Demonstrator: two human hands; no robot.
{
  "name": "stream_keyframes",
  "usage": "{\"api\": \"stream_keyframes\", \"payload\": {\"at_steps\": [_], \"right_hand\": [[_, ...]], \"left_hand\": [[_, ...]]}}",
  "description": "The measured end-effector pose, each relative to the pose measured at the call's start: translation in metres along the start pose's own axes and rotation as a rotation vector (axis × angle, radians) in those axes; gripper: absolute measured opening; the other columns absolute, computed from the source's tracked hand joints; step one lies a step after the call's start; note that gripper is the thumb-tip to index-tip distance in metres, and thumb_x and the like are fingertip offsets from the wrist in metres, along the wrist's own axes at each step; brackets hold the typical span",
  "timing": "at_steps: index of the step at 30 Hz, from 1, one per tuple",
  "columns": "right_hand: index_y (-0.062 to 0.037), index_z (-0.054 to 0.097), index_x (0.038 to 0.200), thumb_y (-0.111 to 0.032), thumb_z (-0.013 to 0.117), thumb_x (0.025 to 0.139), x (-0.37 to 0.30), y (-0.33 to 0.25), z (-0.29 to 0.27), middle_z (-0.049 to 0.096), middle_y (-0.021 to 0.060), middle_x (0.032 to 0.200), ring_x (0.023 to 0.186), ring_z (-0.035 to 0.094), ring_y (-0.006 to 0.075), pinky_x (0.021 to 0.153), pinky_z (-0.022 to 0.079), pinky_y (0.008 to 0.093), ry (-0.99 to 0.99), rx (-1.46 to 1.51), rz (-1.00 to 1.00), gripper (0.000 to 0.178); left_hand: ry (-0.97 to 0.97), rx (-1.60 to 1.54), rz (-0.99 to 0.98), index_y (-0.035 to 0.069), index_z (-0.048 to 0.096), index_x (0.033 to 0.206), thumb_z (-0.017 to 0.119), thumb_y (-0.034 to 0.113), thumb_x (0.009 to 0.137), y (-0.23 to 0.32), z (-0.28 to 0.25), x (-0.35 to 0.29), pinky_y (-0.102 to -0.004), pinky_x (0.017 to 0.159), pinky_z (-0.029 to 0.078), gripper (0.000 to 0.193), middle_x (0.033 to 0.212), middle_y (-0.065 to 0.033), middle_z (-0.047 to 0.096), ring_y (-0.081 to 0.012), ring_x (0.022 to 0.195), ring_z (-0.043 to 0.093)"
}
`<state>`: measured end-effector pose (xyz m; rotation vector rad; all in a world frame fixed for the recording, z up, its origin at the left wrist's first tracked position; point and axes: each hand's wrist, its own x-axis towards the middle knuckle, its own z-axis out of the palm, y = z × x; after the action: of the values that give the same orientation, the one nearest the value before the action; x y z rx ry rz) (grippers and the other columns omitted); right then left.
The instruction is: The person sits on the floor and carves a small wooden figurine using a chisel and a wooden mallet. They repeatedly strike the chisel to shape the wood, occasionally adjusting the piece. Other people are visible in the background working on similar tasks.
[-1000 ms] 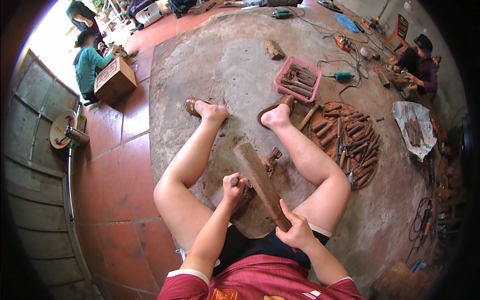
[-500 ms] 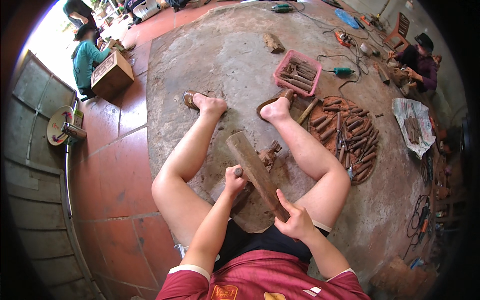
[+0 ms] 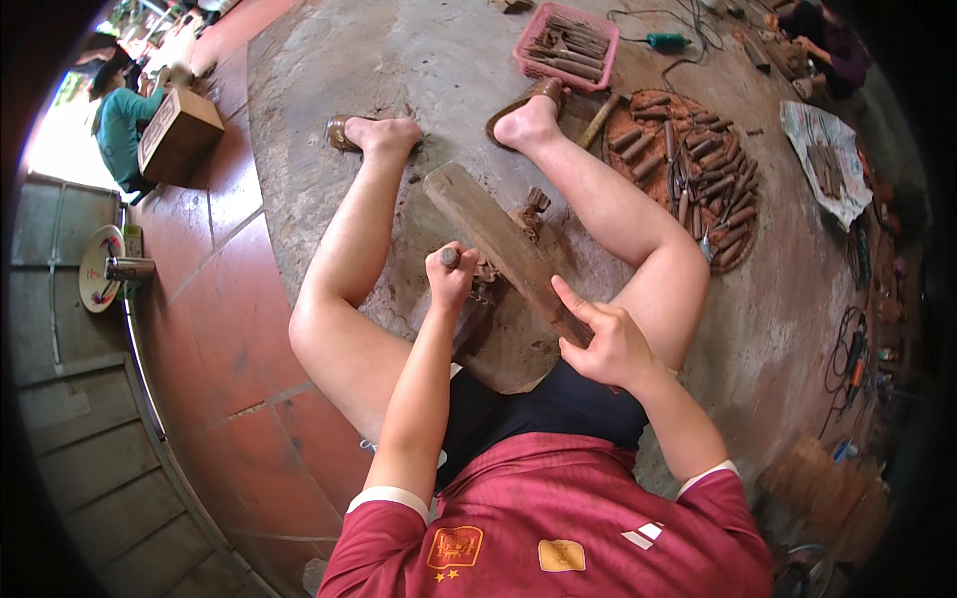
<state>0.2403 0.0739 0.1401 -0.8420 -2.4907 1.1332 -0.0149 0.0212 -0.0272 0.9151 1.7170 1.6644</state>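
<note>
I sit on the ground with both bare legs spread. My left hand [image 3: 451, 276] is closed around the round handle of a chisel [image 3: 451, 258] that stands upright over a dark wooden workpiece [image 3: 498, 349] between my thighs. My right hand [image 3: 603, 344] grips the near end of a long flat wooden mallet [image 3: 498, 244], which slants up and to the left above the workpiece. A small carved piece [image 3: 528, 211] lies just beyond the mallet.
A pink basket [image 3: 566, 40] of chisels and a round tray [image 3: 698, 164] of several tools lie ahead on the right. A cardboard box [image 3: 177, 135] and a seated person [image 3: 122, 120] are far left. Another person [image 3: 827, 45] works at the far right. Cables trail nearby.
The view has shifted closer to my hands. The mallet has dropped lower toward the chisel, and my right hand has slid along its near end.
</note>
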Motion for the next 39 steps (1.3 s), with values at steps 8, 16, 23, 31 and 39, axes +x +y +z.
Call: {"api": "stream_keyframes", "payload": {"at_steps": [8,16,23,31,39], "right_hand": [[-0.0225,0.038,0.149,-0.012,0.068,0.07,-0.002,0.0,0.005,0.057,0.0185,0.065,0.061,0.06,0.0368,0.061,0.051,0.0442,-0.065,-0.012,0.058,0.085],[-0.018,0.041,0.148,-0.01,0.068,0.07,0.005,-0.007,0.003,0.054,0.0166,0.064,0.058,0.058,0.0335,0.061,0.049,0.0415,-0.072,-0.028,-0.018,0.082],[-0.0182,0.041,0.148,-0.01,0.068,0.07,0.005,-0.011,0.005,0.054,0.017,0.064,0.058,0.058,0.0343,0.061,0.049,0.0422,-0.04,0.014,-0.014,0.083],[-0.0199,0.041,0.148,-0.01,0.068,0.07,0.001,-0.011,0.002,0.054,0.0179,0.064,0.059,0.059,0.0346,0.059,0.049,0.042,-0.06,-0.01,0.014,0.083],[-0.0176,0.041,0.147,-0.01,0.069,0.07,-0.005,-0.005,0.004,0.058,0.0184,0.068,0.061,0.06,0.0344,0.061,0.05,0.041,-0.061,-0.001,0.008,0.083]], "left_hand": [[0.068,-0.023,-0.003,0.001,0.05,0.059,0.053,0.001,0.077,0.002,0.004,0.0,-0.0256,0.047,0.036,0.018,0.051,0.0013,0.046,-0.0066,0.051,0.043],[0.113,-0.106,0.047,0.0,0.054,0.063,0.047,-0.003,0.077,0.008,0.004,0.0,-0.0258,0.048,0.038,0.016,0.054,-0.0001,0.052,-0.0078,0.051,0.047],[0.157,-0.269,-0.046,0.0,0.047,0.06,0.048,-0.004,0.079,0.004,-0.002,-0.008,-0.0256,0.046,0.037,0.02,0.054,-0.004,0.049,-0.0111,0.048,0.045],[0.149,-0.32,0.051,-0.002,0.046,0.06,0.049,-0.003,0.08,-0.004,-0.005,-0.015,-0.0255,0.045,0.035,0.021,0.054,-0.0059,0.049,-0.0116,0.048,0.045],[0.158,-0.069,0.071,0.0,0.049,0.058,0.051,0.004,0.079,-0.002,-0.002,-0.021,-0.0249,0.046,0.038,0.021,0.052,-0.0039,0.051,-0.0099,0.048,0.047]]}}
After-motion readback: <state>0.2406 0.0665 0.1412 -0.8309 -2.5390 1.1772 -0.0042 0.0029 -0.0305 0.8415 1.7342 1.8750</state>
